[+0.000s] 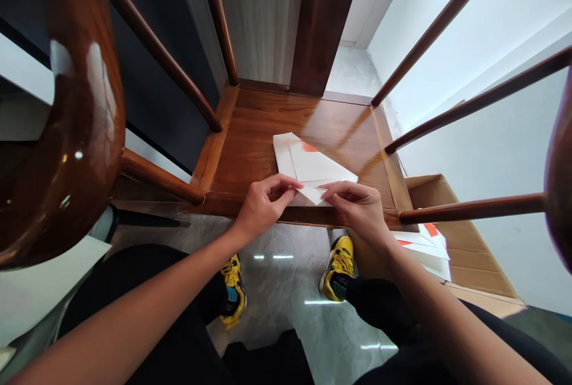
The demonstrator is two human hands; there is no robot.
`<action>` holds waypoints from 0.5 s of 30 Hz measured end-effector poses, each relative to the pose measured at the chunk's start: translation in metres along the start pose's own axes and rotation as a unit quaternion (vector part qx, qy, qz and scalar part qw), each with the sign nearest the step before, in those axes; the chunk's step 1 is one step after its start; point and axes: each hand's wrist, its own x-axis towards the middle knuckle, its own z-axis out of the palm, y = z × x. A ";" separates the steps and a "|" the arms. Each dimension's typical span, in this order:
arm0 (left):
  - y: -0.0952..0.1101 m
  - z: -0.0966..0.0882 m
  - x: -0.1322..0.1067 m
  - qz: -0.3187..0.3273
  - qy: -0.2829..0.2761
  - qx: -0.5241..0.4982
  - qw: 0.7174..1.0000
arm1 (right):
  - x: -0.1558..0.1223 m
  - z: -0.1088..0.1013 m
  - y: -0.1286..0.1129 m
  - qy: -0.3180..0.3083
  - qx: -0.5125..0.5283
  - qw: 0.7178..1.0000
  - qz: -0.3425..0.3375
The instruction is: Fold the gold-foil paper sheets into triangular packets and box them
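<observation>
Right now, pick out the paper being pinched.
The paper on the seat, pinched by left fingers and right fingers; other papers lie at the box.

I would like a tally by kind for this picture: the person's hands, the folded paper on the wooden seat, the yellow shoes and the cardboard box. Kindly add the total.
Left hand and right hand: 2
Folded white paper on the wooden seat: 1
Yellow shoes: 2
Cardboard box: 1
Total, seat not counted: 6

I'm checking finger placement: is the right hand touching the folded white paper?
Touching. The head view shows the right hand with its fingertips against the folded white paper, at the flap nearest the person.
</observation>
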 end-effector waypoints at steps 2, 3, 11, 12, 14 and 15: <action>0.002 0.000 0.002 -0.014 0.006 -0.011 1.000 | 0.003 -0.003 -0.002 -0.012 -0.004 1.000 0.004; 0.002 0.000 0.003 -0.021 0.011 -0.013 1.000 | 0.004 -0.004 -0.003 -0.019 -0.009 1.000 0.002; 0.003 -0.001 0.003 -0.064 0.022 -0.036 0.997 | 0.005 -0.003 -0.012 -0.058 -0.091 0.992 -0.060; 0.003 0.000 0.002 -0.068 0.012 -0.038 0.997 | 0.004 -0.003 -0.012 -0.058 -0.100 0.991 -0.061; 0.001 0.002 0.000 -0.077 -0.006 -0.039 0.996 | 0.004 -0.002 -0.011 -0.061 -0.103 0.991 -0.058; 0.000 0.003 0.000 -0.078 -0.009 -0.038 0.996 | 0.004 -0.002 -0.011 -0.066 -0.096 0.992 -0.053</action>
